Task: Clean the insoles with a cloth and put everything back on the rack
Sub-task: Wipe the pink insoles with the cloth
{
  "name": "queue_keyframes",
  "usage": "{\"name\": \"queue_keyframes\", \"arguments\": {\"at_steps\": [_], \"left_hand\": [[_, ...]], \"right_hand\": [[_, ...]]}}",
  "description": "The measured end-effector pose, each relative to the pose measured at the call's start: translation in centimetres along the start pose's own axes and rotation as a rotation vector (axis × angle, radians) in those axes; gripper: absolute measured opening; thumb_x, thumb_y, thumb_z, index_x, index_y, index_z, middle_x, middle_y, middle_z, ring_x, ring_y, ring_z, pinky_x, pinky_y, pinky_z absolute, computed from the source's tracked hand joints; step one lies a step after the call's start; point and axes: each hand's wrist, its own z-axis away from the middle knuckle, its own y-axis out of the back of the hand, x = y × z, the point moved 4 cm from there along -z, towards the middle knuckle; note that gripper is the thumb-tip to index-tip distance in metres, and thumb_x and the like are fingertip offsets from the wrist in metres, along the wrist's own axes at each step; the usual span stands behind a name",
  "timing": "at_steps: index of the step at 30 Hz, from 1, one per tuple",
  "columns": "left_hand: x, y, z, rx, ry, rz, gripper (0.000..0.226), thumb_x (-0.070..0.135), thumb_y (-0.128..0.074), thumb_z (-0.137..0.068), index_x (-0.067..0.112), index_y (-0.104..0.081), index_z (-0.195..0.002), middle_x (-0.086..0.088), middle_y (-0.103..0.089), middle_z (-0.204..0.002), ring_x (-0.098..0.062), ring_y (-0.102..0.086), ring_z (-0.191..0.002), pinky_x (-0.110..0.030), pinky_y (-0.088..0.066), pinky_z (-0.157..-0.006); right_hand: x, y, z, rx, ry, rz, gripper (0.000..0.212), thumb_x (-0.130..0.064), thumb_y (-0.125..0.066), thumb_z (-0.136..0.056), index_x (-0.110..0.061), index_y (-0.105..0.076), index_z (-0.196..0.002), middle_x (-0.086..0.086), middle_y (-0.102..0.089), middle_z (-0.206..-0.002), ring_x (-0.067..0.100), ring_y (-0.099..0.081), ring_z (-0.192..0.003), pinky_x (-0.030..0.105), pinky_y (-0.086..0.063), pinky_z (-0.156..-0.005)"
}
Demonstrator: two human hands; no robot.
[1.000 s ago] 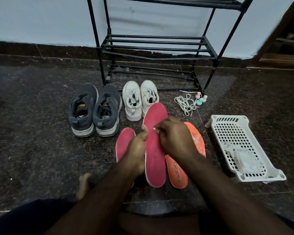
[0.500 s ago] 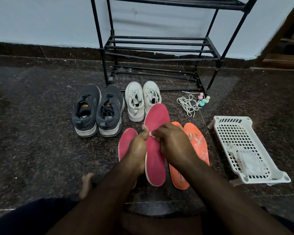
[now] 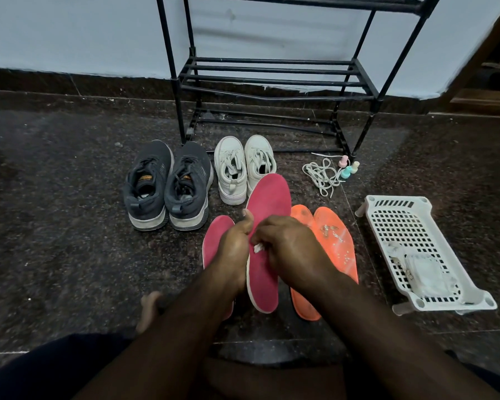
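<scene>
left hand [image 3: 234,249] grips pink insole [image 3: 267,215] (thumb up) | right hand [image 3: 289,249] pinches white cloth [image 3: 257,247] against it

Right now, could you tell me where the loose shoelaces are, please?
The shoelaces lie on the floor right of the white shoes, by the rack's front right leg, touching the small bottles.

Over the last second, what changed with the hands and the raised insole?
The right hand slid down the raised pink insole toward its heel, a white scrap of cloth now showing under its fingers. The left hand keeps its grip on the insole's edge, thumb up. The other pink insole, orange insoles, both pairs of shoes, laces and basket lie as before.
</scene>
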Motion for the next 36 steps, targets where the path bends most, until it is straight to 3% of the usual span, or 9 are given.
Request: {"name": "queue_keyframes", "arguments": {"at_steps": [3,7,11,15,18,23,26,29,36], "left_hand": [[0.3,0.2,-0.1,-0.001,-0.017,-0.013,0.064,0.056,-0.039,-0.101,-0.001,-0.066,-0.098,-0.02,-0.071,-0.083,-0.03,-0.071,-0.075,-0.041,-0.05,-0.082],[0.2,0.5,-0.2,0.004,-0.064,-0.053,0.066,0.056,-0.035,-0.101,0.0,-0.062,-0.121,-0.022,-0.07,-0.108,-0.035,-0.067,-0.098,-0.045,-0.05,-0.092],[0.8,0.9,-0.4,0.056,-0.072,-0.052,0.071,0.058,-0.037,-0.101,-0.006,-0.059,-0.122,-0.026,-0.067,-0.118,-0.032,-0.067,-0.095,-0.039,-0.052,-0.081],[0.0,0.8,-0.6,0.034,-0.067,-0.037,0.064,0.056,-0.036,-0.101,-0.001,-0.063,-0.115,-0.023,-0.071,-0.107,-0.035,-0.065,-0.106,-0.045,-0.048,-0.096],[-0.5,0.5,-0.7,-0.014,-0.06,0.004,0.063,0.053,-0.033,-0.102,0.002,-0.059,-0.128,-0.024,-0.065,-0.126,-0.037,-0.057,-0.123,-0.051,-0.037,-0.112],[-0.1,1.2,-1.1,0.108,-0.076,-0.063,0.061,0.052,-0.039,-0.102,-0.002,-0.062,-0.085,-0.021,-0.067,-0.073,-0.031,-0.066,-0.079,-0.041,-0.051,-0.084],[-0.6,1.2,-1.5,0.079,-0.064,-0.092,0.06,0.053,-0.039,-0.102,-0.001,-0.065,-0.102,-0.024,-0.07,-0.094,-0.036,-0.065,-0.099,-0.047,-0.046,-0.103],[-1.0,1.0,-1.4,0.059,-0.104,-0.102,0.054,0.046,-0.038,-0.105,0.001,-0.064,-0.119,-0.021,-0.072,-0.108,-0.034,-0.067,-0.103,-0.047,-0.049,-0.098],[-1.1,1.5,-2.5,0.039,-0.109,-0.04,0.042,0.044,-0.048,-0.101,0.006,-0.062,-0.109,-0.023,-0.063,-0.107,-0.038,-0.058,-0.116,-0.05,-0.036,-0.115]], "right_hand": [[0.1,0.4,-0.1,-0.016,0.011,-0.053,0.025,-0.007,-0.053,-0.066,-0.013,-0.074,-0.078,0.003,-0.067,-0.082,0.022,-0.064,-0.075,0.031,-0.051,-0.067],[1.1,1.1,0.0,0.013,-0.102,-0.003,0.026,-0.013,-0.054,-0.068,-0.013,-0.077,-0.081,0.004,-0.067,-0.087,0.023,-0.063,-0.083,0.031,-0.051,-0.075],[-1.0,-0.4,0.6,-0.039,-0.058,-0.059,0.018,-0.012,-0.057,-0.071,-0.011,-0.074,-0.076,0.005,-0.068,-0.083,0.022,-0.063,-0.08,0.033,-0.048,-0.076],[0.7,0.0,0.0,0.066,-0.093,-0.007,0.024,-0.007,-0.052,-0.07,-0.017,-0.072,-0.081,0.0,-0.069,-0.082,0.024,-0.061,-0.08,0.034,-0.047,-0.076],[2.1,1.0,-0.4,0.182,-0.166,0.023,0.024,-0.003,-0.055,-0.069,-0.018,-0.069,-0.08,-0.003,-0.068,-0.078,0.024,-0.06,-0.078,0.035,-0.046,-0.073],[-0.2,-0.6,0.5,0.078,-0.125,-0.105,0.026,-0.008,-0.051,-0.073,-0.019,-0.072,-0.084,-0.005,-0.072,-0.084,0.018,-0.066,-0.081,0.034,-0.052,-0.074],[1.0,0.1,0.1,0.14,-0.14,-0.122,0.022,0.0,-0.057,-0.073,-0.016,-0.07,-0.082,-0.005,-0.071,-0.081,0.015,-0.064,-0.08,0.034,-0.049,-0.075],[2.5,1.3,-0.5,0.259,-0.206,-0.035,0.021,0.002,-0.058,-0.073,-0.017,-0.064,-0.079,-0.005,-0.066,-0.078,0.016,-0.059,-0.076,0.034,-0.045,-0.072],[1.3,-0.1,0.0,0.171,-0.19,-0.144,0.019,0.0,-0.057,-0.075,-0.018,-0.063,-0.082,-0.006,-0.067,-0.078,0.014,-0.061,-0.076,0.037,-0.049,-0.072]]}}
